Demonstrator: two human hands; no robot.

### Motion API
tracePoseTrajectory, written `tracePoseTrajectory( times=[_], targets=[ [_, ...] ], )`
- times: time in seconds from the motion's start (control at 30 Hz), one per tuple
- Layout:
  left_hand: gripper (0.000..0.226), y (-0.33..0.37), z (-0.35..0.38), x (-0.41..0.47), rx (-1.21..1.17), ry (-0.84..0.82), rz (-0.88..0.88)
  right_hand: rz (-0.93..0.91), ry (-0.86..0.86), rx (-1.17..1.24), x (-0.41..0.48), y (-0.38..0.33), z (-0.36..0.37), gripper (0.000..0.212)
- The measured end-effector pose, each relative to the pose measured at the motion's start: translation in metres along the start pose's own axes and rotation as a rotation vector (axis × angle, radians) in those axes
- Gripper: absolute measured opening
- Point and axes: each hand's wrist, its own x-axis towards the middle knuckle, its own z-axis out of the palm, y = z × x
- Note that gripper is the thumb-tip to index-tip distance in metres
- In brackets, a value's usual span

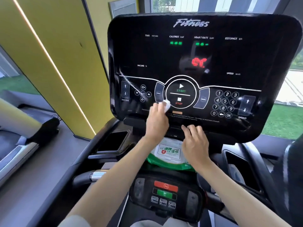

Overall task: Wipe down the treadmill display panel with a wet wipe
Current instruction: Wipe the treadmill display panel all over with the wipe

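Below STOP — left hand (pixel 156 122) presses crumpled wipe (pixel 166 104).

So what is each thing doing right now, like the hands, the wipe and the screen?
Left hand: pressing the wet wipe to the panel.
Wet wipe: bunched up, beside the STOP button.
Right hand: empty, fingers on the panel's lower edge.
Display panel: lit, green and red readouts showing.
Wet wipe pack: lying below the panel.
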Motion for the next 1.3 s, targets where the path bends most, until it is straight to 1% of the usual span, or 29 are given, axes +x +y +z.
tracePoseTrajectory(
  times=[0.03,0.07,0.1,0.13,0.23,0.27,0.3,0.33,0.4,0.43,0.47,0.5,0.53,0.6,0.63,0.67,0.7,0.73,0.77,0.83,0.87,0.9,1.0,1.03,1.07,1.1,1.17,1.23,1.3],
  targets=[
    [0.035,0.000,0.003,-0.006,0.040,-0.095,0.170,-0.023,0.000,-0.010,0.000,0.002,0.000,0.044],
    [0.035,-0.008,0.002,-0.006,0.048,-0.130,0.256,-0.046,-0.003,-0.026,-0.002,0.003,-0.001,0.044],
    [0.034,-0.019,-0.003,0.000,0.018,-0.112,0.229,-0.057,-0.005,-0.040,-0.002,0.004,-0.001,0.044],
    [0.032,-0.030,-0.009,0.008,-0.026,-0.048,0.130,-0.052,-0.003,-0.048,-0.003,0.004,-0.001,0.045],
    [0.024,-0.053,-0.025,0.029,-0.147,0.228,-0.382,-0.004,0.002,-0.039,-0.001,0.000,-0.001,0.049],
    [0.025,-0.052,-0.025,0.031,-0.140,0.292,-0.483,-0.002,0.008,-0.038,-0.001,-0.001,-0.001,0.049],
    [0.026,-0.045,-0.023,0.030,-0.127,0.311,-0.488,-0.004,0.013,-0.037,0.000,-0.001,-0.002,0.047],
    [0.029,-0.035,-0.019,0.027,-0.113,0.266,-0.385,-0.011,0.015,-0.037,0.000,-0.001,-0.002,0.047],
    [0.032,-0.021,-0.010,0.011,-0.014,0.077,0.016,-0.025,0.008,-0.041,0.000,0.001,-0.002,0.047],
    [0.033,-0.025,-0.009,0.008,0.030,-0.007,0.169,-0.030,-0.002,-0.043,0.000,0.002,-0.002,0.047],
    [0.032,-0.033,-0.013,0.012,0.030,-0.030,0.216,-0.033,-0.008,-0.049,0.000,0.002,-0.002,0.048],
    [0.030,-0.042,-0.020,0.019,-0.007,0.013,0.133,-0.030,-0.015,-0.051,0.000,0.002,-0.003,0.048],
    [0.027,-0.052,-0.026,0.028,-0.065,0.113,-0.044,-0.020,-0.016,-0.052,0.000,0.002,-0.003,0.049],
    [0.022,-0.062,-0.038,0.043,-0.207,0.328,-0.475,0.016,-0.020,-0.043,0.002,-0.002,-0.005,0.047],
    [0.022,-0.061,-0.039,0.046,-0.232,0.396,-0.607,0.044,-0.023,-0.027,0.004,-0.004,-0.007,0.044],
    [0.022,-0.055,-0.038,0.046,-0.205,0.419,-0.649,0.080,-0.020,-0.001,0.007,-0.006,-0.007,0.040],
    [0.023,-0.046,-0.036,0.044,-0.184,0.386,-0.605,0.124,-0.016,0.042,0.011,-0.008,-0.010,0.036],
    [0.023,-0.037,-0.032,0.039,-0.208,0.293,-0.504,0.166,-0.010,0.088,0.015,-0.011,-0.013,0.033],
    [0.023,-0.028,-0.029,0.033,-0.276,0.150,-0.386,0.197,-0.010,0.131,0.019,-0.013,-0.017,0.033],
    [0.029,-0.016,-0.032,0.022,-0.508,-0.160,-0.219,0.201,-0.014,0.207,0.031,-0.020,-0.024,0.033],
    [0.035,-0.014,-0.037,0.019,-0.646,-0.249,-0.205,0.224,-0.036,0.300,0.038,-0.025,-0.027,0.031],
    [0.041,-0.014,-0.043,0.018,-0.778,-0.280,-0.239,0.294,-0.092,0.481,0.048,-0.030,-0.031,0.029],
    [0.050,-0.018,-0.061,0.015,-1.140,-0.380,-0.373,0.679,-0.362,1.255,0.084,-0.047,-0.044,0.026],
    [0.051,-0.021,-0.065,0.015,-1.194,-0.414,-0.396,0.757,-0.418,1.404,0.092,-0.050,-0.044,0.026],
    [0.051,-0.024,-0.069,0.014,-1.195,-0.418,-0.416,0.782,-0.451,1.467,0.098,-0.053,-0.044,0.025],
    [0.052,-0.025,-0.072,0.014,-1.162,-0.396,-0.436,0.780,-0.453,1.463,0.102,-0.055,-0.043,0.021],
    [0.052,-0.027,-0.076,0.015,-1.076,-0.316,-0.473,0.828,-0.389,1.447,0.107,-0.062,-0.043,0.011],
    [0.045,-0.029,-0.076,0.015,-0.961,-0.177,-0.525,0.895,-0.318,1.459,0.111,-0.067,-0.038,0.011],
    [0.031,-0.031,-0.077,0.014,-0.870,-0.051,-0.568,0.859,-0.253,1.386,0.116,-0.072,-0.036,0.009]
  ],
)
